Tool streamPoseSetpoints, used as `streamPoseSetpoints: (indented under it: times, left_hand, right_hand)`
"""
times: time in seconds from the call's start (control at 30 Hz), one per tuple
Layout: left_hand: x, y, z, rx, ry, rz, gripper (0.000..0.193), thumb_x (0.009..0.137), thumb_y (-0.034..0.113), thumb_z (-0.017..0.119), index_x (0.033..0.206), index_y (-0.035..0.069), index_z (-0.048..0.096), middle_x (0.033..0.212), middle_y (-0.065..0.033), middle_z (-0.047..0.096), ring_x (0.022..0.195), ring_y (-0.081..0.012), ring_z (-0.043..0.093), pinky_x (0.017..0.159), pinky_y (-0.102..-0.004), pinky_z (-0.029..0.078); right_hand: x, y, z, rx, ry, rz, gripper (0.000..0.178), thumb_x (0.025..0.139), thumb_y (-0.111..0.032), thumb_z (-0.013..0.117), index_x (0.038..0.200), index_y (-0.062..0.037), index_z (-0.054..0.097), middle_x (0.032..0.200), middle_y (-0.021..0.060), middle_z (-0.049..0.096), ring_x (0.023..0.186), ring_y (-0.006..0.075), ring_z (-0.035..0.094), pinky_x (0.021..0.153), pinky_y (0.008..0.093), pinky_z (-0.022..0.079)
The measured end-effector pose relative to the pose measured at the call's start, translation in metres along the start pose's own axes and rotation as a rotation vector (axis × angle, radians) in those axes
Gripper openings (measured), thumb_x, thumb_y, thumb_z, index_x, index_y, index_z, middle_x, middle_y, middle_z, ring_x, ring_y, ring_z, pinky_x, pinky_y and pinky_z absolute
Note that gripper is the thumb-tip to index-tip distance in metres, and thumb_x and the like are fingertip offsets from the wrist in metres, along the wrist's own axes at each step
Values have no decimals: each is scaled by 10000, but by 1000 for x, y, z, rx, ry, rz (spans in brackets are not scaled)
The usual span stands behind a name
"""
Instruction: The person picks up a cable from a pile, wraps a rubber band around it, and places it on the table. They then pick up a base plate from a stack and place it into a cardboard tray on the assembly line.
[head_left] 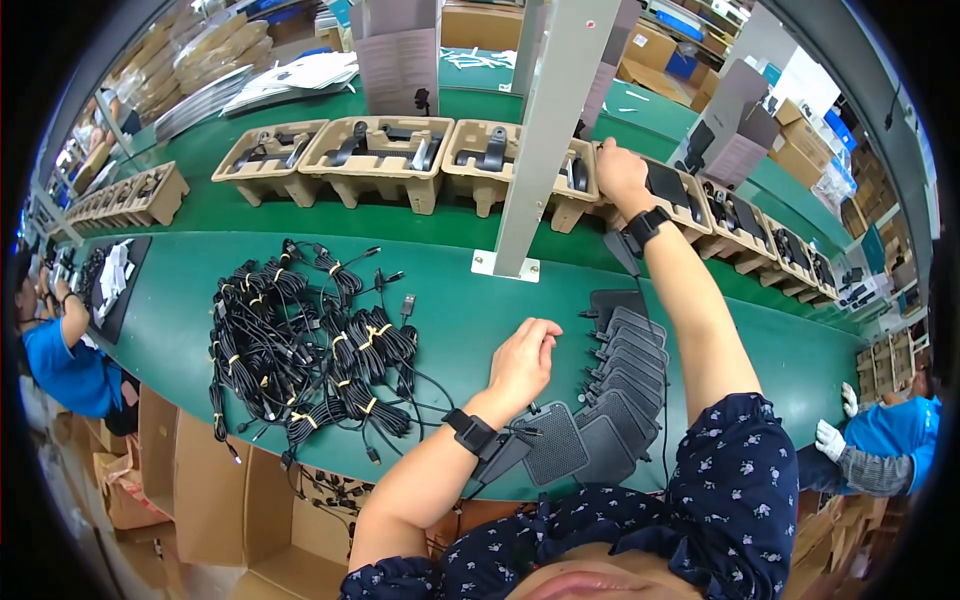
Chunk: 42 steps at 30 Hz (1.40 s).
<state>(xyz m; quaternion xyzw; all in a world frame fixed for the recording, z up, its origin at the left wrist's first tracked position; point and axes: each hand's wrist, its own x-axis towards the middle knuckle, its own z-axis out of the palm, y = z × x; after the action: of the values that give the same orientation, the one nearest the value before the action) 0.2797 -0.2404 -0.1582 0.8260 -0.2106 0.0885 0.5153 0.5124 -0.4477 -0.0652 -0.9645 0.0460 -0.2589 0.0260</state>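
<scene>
My right hand [622,175] reaches over a brown moulded-pulp tray [580,200] beside the grey post. Its fingers are bent down at the tray's far edge around something small and dark that I cannot make out. My left hand [525,360] hovers above the green table, fingers loosely bent with nothing visible in them. To its right, flat dark-grey panels [620,375] with short plugs lie fanned in an overlapping row; one with a mesh face [556,443] is nearest my left wrist. Left of that hand spreads a heap of black cables [300,340] bundled with yellow ties.
A grey metal post [550,140] rises from the table between my hands. More pulp trays [375,160] holding black parts line the raised shelf. Co-workers in blue sit at left [70,350] and right [890,440]. Open cardboard boxes [215,500] stand below the near edge.
</scene>
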Motion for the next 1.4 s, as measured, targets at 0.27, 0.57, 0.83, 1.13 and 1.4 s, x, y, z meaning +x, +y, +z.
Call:
streamPoseSetpoints:
  times: [0.27, 0.57, 0.83, 1.13, 1.4]
  left_hand:
    - [2, 2, 1, 29, -25, 2, 115, 834, 1, 522, 928, 54, 562, 856, -74, 574, 691, -198, 603, 618, -301, 487]
    - [1, -3, -2, 10, -49, 24, 88, 852, 5, 517, 926, 20, 561, 819, -67, 555, 622, -138, 569, 585, -274, 469]
    - [4, -16, 0, -160, -111, -35, 114, 877, -9, 490, 965, 16, 558, 832, -49, 566, 644, -90, 557, 547, -211, 446]
    - [9, -9, 2, -144, -188, -113, 129, 893, 13, 489, 996, 11, 567, 878, -38, 586, 677, -63, 540, 569, -184, 431]
    - [1, -8, -4, -164, -193, -160, 140, 897, 0, 472, 1009, 1, 558, 897, -40, 582, 686, -57, 526, 588, -177, 420]
  right_hand:
    - [3, 43, 7, 28, -79, -125, 274, 789, -183, 611, 971, 5, 531, 848, 207, 626, 854, 368, 606, 745, 454, 480]
    - [-9, 43, 6, -258, 46, -159, 313, 812, -308, 587, 933, -29, 659, 1066, 186, 562, 974, 339, 573, 788, 436, 485]
    - [-70, 102, -50, 54, 238, -230, 351, 833, -383, 580, 1090, -145, 581, 1071, 93, 561, 1014, 295, 535, 806, 413, 444]
    - [-206, 265, -157, -114, -479, 70, 641, 761, -541, 627, 1208, -99, 505, 1018, 155, 612, 869, 299, 606, 755, 390, 486]
    - [-278, 238, -141, -80, -706, 169, 883, 653, -507, 738, 1383, -251, 312, 1402, 191, 301, 1212, 381, 405, 941, 478, 416]
